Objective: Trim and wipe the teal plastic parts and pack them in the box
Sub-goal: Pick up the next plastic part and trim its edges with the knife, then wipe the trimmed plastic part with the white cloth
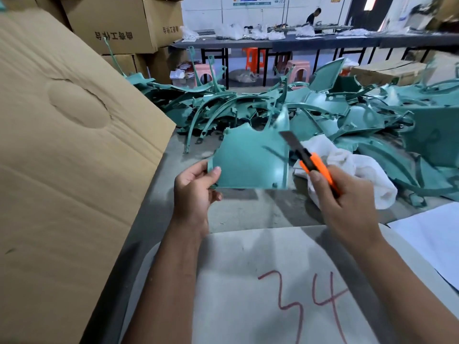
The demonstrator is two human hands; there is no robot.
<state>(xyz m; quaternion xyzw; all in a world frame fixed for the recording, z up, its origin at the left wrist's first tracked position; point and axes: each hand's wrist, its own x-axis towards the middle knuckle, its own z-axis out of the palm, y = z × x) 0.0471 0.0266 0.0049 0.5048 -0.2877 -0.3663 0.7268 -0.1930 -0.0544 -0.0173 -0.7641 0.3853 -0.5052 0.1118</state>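
Observation:
My left hand (196,189) grips the lower left corner of a flat teal plastic part (248,160) and holds it up above the grey table. My right hand (345,199) holds an orange utility knife (310,160) with its dark blade extended; the blade tip lies at the part's upper right edge. The same hand also holds a white cloth (357,167) that hangs behind the knife. A big heap of teal plastic parts (323,110) covers the table beyond my hands. The flap of a cardboard box (62,157) fills the left side.
A grey sheet marked "34" in red (273,281) lies in front of me, with white paper (432,244) to its right. Stacked cartons (119,23) stand at the back left. Long tables, plastic stools (253,58) and a person are far behind.

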